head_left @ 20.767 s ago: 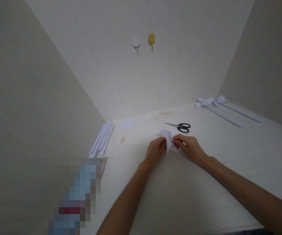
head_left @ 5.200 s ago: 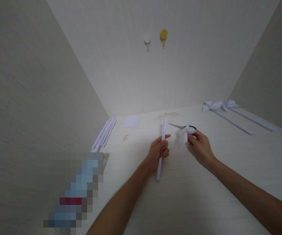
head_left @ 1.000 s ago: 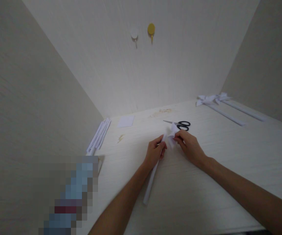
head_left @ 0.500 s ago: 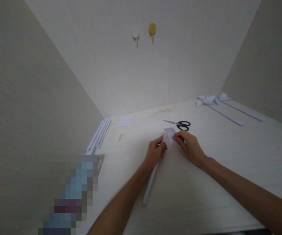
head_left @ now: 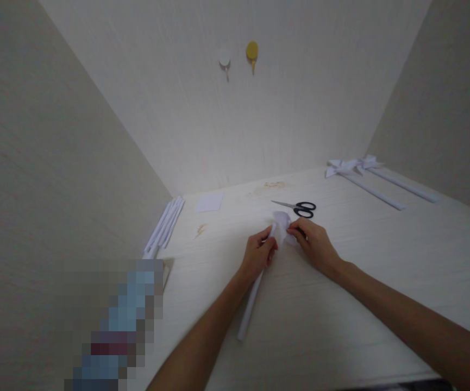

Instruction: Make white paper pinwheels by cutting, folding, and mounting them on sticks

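Both your hands meet mid-table: your left hand [head_left: 258, 254] grips a white rolled paper stick [head_left: 249, 307], your right hand [head_left: 313, 243] pinches a crumpled white folded paper piece [head_left: 282, 223] at its tip, near the scissors [head_left: 299, 207].

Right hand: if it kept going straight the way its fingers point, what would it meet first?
The right hand points up-left at the folded paper piece it pinches. Beyond that comes the top of the paper stick in the left hand; the scissors seem off that line.

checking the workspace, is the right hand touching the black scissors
Apart. The head view shows the right hand pinching the folded white paper piece, with a strip of bare table between its knuckles and the scissors behind.
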Demonstrator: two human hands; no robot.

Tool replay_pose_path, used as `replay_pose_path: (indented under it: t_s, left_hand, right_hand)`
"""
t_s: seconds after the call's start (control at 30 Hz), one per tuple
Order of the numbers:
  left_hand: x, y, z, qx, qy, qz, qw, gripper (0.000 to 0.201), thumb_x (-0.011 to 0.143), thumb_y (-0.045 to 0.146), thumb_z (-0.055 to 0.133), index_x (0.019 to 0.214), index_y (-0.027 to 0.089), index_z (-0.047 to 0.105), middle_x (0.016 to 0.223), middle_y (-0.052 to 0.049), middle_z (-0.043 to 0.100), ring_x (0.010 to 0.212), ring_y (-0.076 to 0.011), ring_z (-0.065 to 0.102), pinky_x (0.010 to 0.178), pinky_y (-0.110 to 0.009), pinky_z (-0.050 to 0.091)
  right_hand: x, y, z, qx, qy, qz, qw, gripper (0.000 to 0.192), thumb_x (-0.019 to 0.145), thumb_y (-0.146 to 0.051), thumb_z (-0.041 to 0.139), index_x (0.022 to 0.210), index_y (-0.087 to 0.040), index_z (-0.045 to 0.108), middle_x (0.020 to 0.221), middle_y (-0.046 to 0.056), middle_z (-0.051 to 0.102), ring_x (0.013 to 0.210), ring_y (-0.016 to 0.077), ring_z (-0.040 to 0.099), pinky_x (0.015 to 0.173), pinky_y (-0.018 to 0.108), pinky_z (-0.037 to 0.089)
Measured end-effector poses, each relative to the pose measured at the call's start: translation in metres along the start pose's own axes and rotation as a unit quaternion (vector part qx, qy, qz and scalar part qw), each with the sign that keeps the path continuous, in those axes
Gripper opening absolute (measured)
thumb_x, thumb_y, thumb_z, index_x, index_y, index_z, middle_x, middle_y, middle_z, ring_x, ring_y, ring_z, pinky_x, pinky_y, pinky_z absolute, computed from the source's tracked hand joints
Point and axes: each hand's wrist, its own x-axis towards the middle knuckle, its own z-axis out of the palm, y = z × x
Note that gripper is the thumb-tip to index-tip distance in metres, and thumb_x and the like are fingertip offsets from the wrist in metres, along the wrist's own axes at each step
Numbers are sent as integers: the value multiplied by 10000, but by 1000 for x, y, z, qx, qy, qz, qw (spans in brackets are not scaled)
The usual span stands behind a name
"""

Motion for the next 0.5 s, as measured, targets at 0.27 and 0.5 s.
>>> replay_pose_path:
  t_s: [0.27, 0.5]
  left_hand:
    - [1, -1, 0, 0, -3, 3, 1000, 216, 707, 255, 450, 811, 121, 583, 417, 77, 354, 294, -25, 285, 283, -147, 243]
    - [4, -1, -1, -38, 10, 4, 999, 298, 686, 304, 477, 906, 125, 570, 466, 60, 424, 323, -36, 352, 292, -155, 267]
  right_hand:
    - [1, 0, 0, 2, 9, -11, 1000, 103, 791, -187, 437, 711, -170, 500, 655, 19, 527, 601, 134, 483, 559, 239, 373]
    - [5, -4, 1, 18, 61, -16, 998, 95, 785, -198, 461, 698, -181, 498, 653, 12, 522, 600, 132, 480, 559, 240, 377]
